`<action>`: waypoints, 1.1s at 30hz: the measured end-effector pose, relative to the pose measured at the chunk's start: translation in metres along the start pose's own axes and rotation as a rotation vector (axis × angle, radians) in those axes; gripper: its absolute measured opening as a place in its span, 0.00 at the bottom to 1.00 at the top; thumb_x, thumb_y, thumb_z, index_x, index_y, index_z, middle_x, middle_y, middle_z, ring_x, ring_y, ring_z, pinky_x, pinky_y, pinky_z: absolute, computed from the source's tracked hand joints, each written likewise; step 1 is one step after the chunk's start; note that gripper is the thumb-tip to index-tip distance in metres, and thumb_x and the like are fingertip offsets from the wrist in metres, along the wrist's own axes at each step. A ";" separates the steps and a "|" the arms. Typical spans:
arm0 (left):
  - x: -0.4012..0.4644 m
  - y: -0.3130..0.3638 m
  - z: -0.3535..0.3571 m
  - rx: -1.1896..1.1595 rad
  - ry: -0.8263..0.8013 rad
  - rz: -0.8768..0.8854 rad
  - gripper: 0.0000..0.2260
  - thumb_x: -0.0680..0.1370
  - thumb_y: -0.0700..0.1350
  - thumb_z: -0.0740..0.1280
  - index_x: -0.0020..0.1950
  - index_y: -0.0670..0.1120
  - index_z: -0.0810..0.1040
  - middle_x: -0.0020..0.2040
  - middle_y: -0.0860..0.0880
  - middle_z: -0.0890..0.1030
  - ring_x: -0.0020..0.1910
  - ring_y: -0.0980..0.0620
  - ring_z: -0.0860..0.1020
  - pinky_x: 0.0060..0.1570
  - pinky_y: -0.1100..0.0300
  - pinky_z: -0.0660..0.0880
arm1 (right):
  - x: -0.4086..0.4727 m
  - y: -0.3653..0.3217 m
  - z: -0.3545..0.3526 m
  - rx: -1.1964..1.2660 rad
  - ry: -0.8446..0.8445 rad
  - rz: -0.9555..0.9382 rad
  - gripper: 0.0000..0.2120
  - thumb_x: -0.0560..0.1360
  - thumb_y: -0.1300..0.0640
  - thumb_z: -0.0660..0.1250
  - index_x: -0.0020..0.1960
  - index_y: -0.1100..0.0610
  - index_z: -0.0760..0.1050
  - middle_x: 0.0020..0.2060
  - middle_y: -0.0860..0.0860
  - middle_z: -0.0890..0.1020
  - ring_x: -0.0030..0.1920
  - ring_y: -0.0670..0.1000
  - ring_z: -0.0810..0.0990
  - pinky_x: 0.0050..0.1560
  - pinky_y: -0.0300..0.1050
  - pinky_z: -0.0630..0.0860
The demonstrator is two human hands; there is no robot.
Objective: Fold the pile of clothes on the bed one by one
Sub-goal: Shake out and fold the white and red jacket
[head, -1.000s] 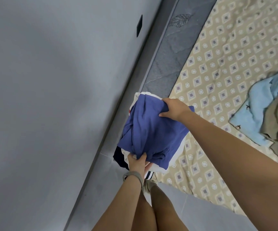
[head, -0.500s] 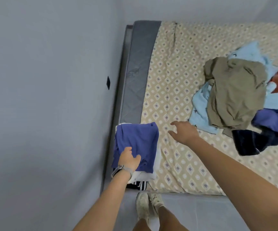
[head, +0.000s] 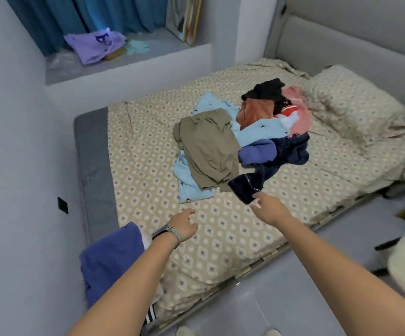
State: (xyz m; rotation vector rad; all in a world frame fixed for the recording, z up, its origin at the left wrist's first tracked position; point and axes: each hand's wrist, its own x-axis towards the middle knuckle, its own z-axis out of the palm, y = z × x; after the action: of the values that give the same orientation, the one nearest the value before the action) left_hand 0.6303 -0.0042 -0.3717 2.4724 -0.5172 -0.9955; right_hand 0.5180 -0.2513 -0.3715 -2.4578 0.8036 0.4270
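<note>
Both hands off the blue stack since 0.5 s ago, reaching toward pile.
L hand loose, holding nothing, over bed; R hand fingers relaxed, at pile's navy edge; stack sits at bed's near-left corner.

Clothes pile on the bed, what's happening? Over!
Left hand open, grip empty, above the patterned sheet. Right hand open, reaching for the dark navy garment at the edge of the unfolded clothes pile. Nothing blocking.

Bed — clothes pile, folded stack, pillow
</note>
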 end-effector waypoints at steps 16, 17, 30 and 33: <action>0.094 0.306 0.154 0.070 -0.184 0.175 0.29 0.79 0.50 0.63 0.78 0.49 0.56 0.49 0.46 0.78 0.45 0.48 0.77 0.52 0.51 0.76 | -0.037 0.295 -0.150 0.094 0.089 0.283 0.39 0.72 0.39 0.68 0.77 0.50 0.57 0.67 0.54 0.74 0.64 0.57 0.75 0.58 0.52 0.76; 0.105 0.316 0.153 0.063 -0.185 0.174 0.29 0.79 0.50 0.63 0.78 0.48 0.56 0.48 0.46 0.78 0.44 0.48 0.78 0.49 0.51 0.76 | -0.027 0.301 -0.156 0.098 0.083 0.283 0.38 0.73 0.40 0.68 0.77 0.50 0.56 0.67 0.55 0.74 0.64 0.57 0.75 0.58 0.53 0.76; 0.269 0.401 0.113 0.023 -0.198 0.085 0.28 0.79 0.50 0.61 0.77 0.48 0.58 0.52 0.41 0.77 0.39 0.48 0.74 0.40 0.57 0.71 | 0.117 0.362 -0.310 0.097 0.074 0.261 0.37 0.75 0.42 0.68 0.77 0.46 0.54 0.67 0.55 0.74 0.57 0.53 0.79 0.56 0.47 0.76; 0.294 0.431 0.107 0.024 -0.179 0.112 0.27 0.80 0.51 0.61 0.77 0.49 0.58 0.61 0.43 0.76 0.43 0.48 0.77 0.43 0.56 0.74 | 0.149 0.369 -0.326 0.131 0.064 0.258 0.37 0.75 0.42 0.68 0.77 0.46 0.55 0.66 0.54 0.75 0.55 0.53 0.79 0.55 0.46 0.75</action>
State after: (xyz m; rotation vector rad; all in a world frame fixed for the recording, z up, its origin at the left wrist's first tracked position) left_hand 0.6748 -0.5344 -0.3862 2.3583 -0.7201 -1.1774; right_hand 0.4491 -0.7571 -0.3078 -2.2647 1.1453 0.3765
